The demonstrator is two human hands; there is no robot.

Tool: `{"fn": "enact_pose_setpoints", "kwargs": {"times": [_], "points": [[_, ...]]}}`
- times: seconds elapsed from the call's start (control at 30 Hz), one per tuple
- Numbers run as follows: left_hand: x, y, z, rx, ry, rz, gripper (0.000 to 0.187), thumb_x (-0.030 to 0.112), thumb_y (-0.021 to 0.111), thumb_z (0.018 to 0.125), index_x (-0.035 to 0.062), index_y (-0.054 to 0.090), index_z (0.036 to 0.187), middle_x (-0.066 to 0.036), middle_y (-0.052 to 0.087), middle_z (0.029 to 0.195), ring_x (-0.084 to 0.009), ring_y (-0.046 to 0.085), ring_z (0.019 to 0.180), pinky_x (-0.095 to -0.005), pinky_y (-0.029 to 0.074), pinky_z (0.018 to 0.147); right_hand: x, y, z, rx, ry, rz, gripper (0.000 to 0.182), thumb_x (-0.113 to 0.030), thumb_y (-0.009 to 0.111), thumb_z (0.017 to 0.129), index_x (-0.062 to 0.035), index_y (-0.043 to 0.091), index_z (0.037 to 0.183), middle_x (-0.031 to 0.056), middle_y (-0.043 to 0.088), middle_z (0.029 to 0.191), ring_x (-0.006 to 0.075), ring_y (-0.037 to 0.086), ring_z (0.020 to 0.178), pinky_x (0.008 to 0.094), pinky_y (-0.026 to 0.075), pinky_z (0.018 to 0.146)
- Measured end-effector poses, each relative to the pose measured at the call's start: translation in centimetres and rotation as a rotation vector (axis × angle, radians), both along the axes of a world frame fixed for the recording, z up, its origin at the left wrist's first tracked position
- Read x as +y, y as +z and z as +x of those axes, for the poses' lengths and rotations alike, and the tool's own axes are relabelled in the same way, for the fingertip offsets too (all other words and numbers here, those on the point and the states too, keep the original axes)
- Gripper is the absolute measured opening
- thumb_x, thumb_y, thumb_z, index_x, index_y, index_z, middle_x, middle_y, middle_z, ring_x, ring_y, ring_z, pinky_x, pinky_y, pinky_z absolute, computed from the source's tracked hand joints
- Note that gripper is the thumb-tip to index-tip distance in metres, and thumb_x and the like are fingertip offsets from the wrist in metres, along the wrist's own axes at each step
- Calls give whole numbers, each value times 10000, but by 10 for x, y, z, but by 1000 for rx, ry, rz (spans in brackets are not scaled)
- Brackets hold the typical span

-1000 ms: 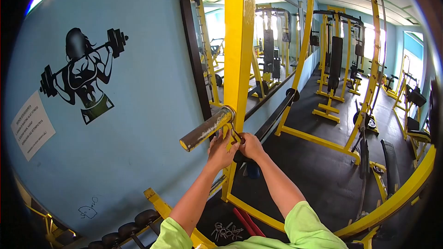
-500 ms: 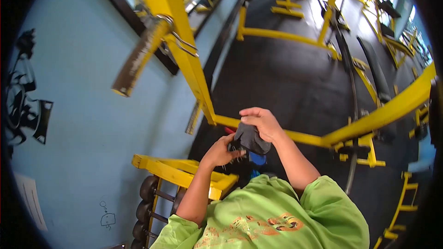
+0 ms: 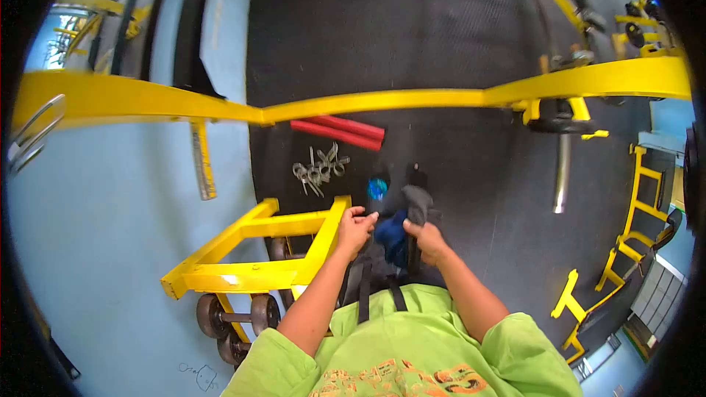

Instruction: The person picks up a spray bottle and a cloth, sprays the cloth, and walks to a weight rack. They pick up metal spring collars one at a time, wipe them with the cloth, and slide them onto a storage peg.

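My right hand (image 3: 429, 241) is closed on a dark grey cloth (image 3: 418, 204), which hangs crumpled beyond my thumb. My left hand (image 3: 356, 232) is apart from it on the left, its fingers loosely bent and spread with nothing between them. Between and below the hands is a blue fabric item (image 3: 393, 240), partly hidden; its kind cannot be made out. Just ahead of my left hand stands a bottle with a bright blue top (image 3: 377, 189).
On the black floor lie several metal spring clips (image 3: 321, 169) and red foam pads (image 3: 340, 132). A yellow bar (image 3: 382, 100) crosses ahead. At my left is a yellow rack (image 3: 243, 277) with dumbbells (image 3: 237, 317), near the blue wall (image 3: 110, 220).
The view has turned downward. My left hand has come off the grey cloth, while my right hand has lowered with it. The clips, pads and bottle top now show plainly.
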State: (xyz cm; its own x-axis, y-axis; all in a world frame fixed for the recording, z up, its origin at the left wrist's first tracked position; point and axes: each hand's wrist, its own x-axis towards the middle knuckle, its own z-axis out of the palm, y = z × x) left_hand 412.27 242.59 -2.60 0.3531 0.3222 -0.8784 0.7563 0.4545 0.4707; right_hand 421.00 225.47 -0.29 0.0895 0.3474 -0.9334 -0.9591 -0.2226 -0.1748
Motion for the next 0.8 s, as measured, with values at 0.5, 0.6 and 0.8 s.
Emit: {"fn": "enact_pose_setpoints", "kwargs": {"times": [0.5, 0.6, 0.8], "points": [[92, -492, 1, 611, -41, 329, 502, 402, 688, 785, 14, 583, 1086, -139, 582, 1021, -261, 559, 834, -437, 478, 674, -15, -284, -20, 52, -103, -146, 353, -66, 580, 817, -33, 500, 1159, 6, 545, 1045, 106, 496, 947, 279, 391, 877], [110, -538, -5, 711, 127, 336, 529, 383, 687, 790, 3, 550, 1133, -138, 555, 1141, -258, 553, 940, -405, 476, 751, -19, -298, -17, 26, 389, -176, 374, -51, 545, 840, -11, 458, 1202, 15, 555, 967, 106, 500, 838, 265, 426, 772], [106, -533, -12, 553, 183, 299, 183, 104, 500, 868, -17, 594, 969, -108, 623, 895, -199, 619, 729, -287, 520, 579, -7, -292, -9, 80, 139, -133, 382, -17, 549, 839, -4, 454, 1209, 28, 560, 966, 114, 514, 836, 258, 433, 769]]}}
